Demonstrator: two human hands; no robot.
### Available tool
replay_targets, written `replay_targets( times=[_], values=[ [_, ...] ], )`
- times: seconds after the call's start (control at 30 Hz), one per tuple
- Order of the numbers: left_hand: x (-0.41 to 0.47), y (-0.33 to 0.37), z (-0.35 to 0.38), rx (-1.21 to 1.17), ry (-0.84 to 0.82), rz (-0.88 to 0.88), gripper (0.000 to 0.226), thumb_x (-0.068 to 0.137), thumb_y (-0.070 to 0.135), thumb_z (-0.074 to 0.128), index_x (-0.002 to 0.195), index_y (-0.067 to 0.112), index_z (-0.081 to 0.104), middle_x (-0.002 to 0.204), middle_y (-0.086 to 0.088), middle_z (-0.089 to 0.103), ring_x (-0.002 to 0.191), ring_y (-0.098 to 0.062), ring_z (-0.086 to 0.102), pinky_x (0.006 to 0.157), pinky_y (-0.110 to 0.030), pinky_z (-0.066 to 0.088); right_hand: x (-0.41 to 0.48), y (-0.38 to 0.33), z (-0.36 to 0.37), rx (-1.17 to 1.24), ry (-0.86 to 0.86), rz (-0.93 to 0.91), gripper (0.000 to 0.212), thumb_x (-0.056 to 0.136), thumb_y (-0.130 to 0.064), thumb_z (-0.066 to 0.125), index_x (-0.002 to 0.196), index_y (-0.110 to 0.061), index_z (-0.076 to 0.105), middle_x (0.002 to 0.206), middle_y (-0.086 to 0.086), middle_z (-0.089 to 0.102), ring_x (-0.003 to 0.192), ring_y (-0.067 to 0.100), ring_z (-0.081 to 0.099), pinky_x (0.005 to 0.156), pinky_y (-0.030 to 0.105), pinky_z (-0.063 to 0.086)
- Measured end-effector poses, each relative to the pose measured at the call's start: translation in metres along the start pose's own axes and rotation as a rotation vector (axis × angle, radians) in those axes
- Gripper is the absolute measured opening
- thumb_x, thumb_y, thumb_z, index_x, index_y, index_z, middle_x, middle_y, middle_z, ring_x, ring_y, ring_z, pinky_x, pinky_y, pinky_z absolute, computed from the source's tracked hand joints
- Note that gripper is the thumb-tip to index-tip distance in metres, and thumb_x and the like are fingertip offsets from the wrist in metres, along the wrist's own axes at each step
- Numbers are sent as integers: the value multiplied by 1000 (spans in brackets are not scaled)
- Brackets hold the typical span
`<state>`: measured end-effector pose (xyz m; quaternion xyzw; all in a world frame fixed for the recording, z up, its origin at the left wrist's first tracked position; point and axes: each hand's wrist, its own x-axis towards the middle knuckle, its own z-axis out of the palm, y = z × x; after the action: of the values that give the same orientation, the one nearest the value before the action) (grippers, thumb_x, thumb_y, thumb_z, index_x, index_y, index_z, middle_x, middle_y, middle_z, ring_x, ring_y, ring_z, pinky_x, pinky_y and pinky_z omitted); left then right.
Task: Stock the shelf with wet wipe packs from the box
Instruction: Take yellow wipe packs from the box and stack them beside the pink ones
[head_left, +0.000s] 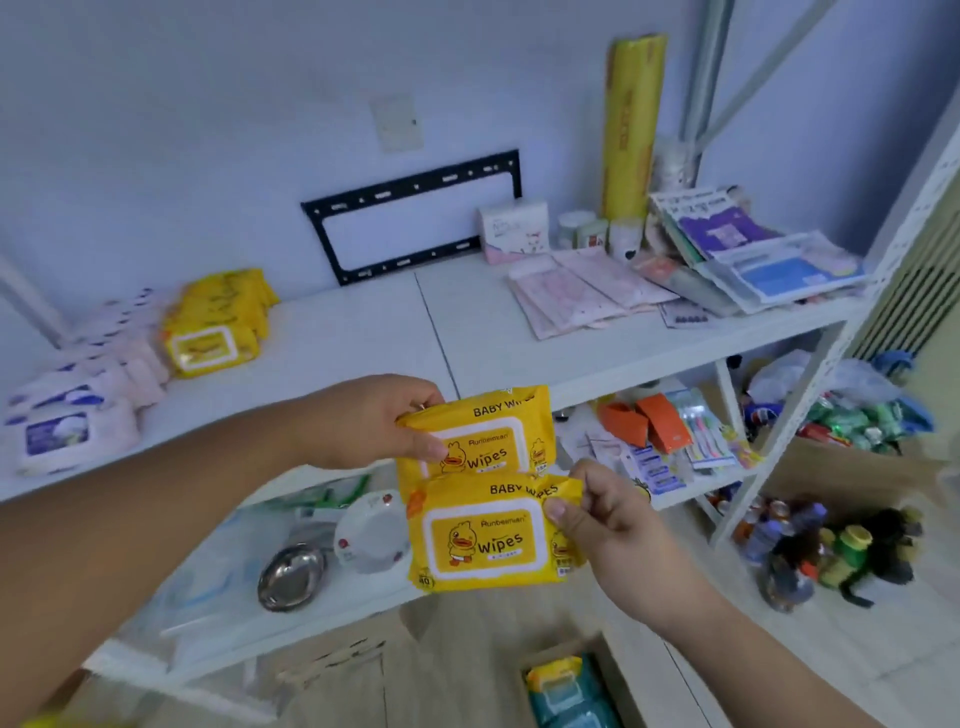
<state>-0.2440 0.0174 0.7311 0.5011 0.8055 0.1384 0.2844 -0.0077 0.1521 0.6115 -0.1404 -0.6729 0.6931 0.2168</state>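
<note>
Yellow, the upper wipe pack (493, 436) is gripped at its left side by the left hand (374, 421), while the right hand (608, 514) pinches the top right corner of the lower wipe pack (483, 540), which overlaps the upper one. Both hang before the near edge of the white shelf (363, 338); stacked yellow packs (218, 322) lie far left on it, and the box (566, 648) sits near, lower right
</note>
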Motion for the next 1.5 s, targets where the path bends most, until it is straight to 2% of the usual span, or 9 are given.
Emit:
replay_targets(
  times=[0.13,0.27,0.4,0.5,0.6,0.73,0.93,1.37,1.5],
  values=[
    [-46,-29,-29,-69,94,-39,41,73,59,76,102,32,65,96,8,75,94,-18,70,91,-54,53,26,-23,42,-24,-97,-41,33,98,4,53,72,-14,48,50,-12,45,48,0,43,51,13,38],
    [-71,-68,-37,-102,142,-50,25,83,45,76,100,32,64,94,8,74,90,-16,70,87,-47,56,44,-29,83,-63,-121,-74,31,97,-14,61,69,-19,49,60,-3,37,58,15,40,58,29,35],
    [-75,-109,-43,-117,143,-45,22,85,44,74,100,32,64,94,10,72,87,-10,68,81,-37,54,58,-24,122,-90,-107,-66,49,99,1,56,62,-31,52,54,-10,39,50,5,39,51,16,34],
    [-78,-141,-59,-84,118,-20,22,84,47,73,100,35,63,94,14,71,87,-5,67,80,-33,53,72,-22,154,-145,-74,-66,54,98,-1,57,59,-36,46,57,-11,33,52,5,33,51,14,30],
    [-84,-174,-85,-46,102,-1,20,86,45,72,101,35,63,94,16,69,85,-1,64,76,-26,51,91,-20,194,-165,-44,-50,45,98,-3,58,63,-26,43,60,-5,34,55,9,34,52,19,31],
    [-91,-220,-120,-46,82,16,15,88,43,71,98,37,62,98,14,70,94,-6,66,85,-32,54,119,-16,249,-172,-6,-52,47,98,-4,58,62,-33,50,54,-14,40,52,5,39,51,15,35],
    [-102,-286,-152,-75,68,-8,20,86,46,72,102,36,64,102,16,72,99,-5,67,94,-39,54,149,-9,316,-178,20,-26,31,99,-2,55,72,-12,45,50,-15,49,49,-1,46,51,14,38],
    [-66,-374,-183,-21,73,-127,37,90,50,65,123,37,57,126,17,62,113,-6,60,100,-39,52,249,36,363,-171,-24,63,34,100,-7,56,70,-15,42,58,-6,43,55,11,42,53,20,37],
    [-33,-401,-201,19,67,-167,43,89,54,64,128,38,54,131,18,59,116,-7,59,100,-38,51,294,49,366,-165,-43,109,33,101,-4,53,71,-12,42,52,-12,52,53,3,51,50,14,40]
  ],
)
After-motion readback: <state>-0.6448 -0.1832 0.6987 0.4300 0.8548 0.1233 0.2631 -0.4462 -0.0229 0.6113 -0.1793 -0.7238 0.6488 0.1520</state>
